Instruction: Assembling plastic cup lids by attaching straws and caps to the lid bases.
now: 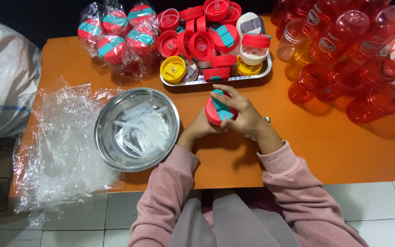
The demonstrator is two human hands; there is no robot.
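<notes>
Both hands, left hand, right hand, gripping red lid

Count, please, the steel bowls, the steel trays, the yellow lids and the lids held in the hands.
steel bowl: 1
steel tray: 1
yellow lids: 2
red lid, held by left hand and right hand: 1
Total: 5

Both hands, left hand and right hand, grip one red-teal lid over orange table; steel bowl of clear straws left, lid tray far.
</notes>
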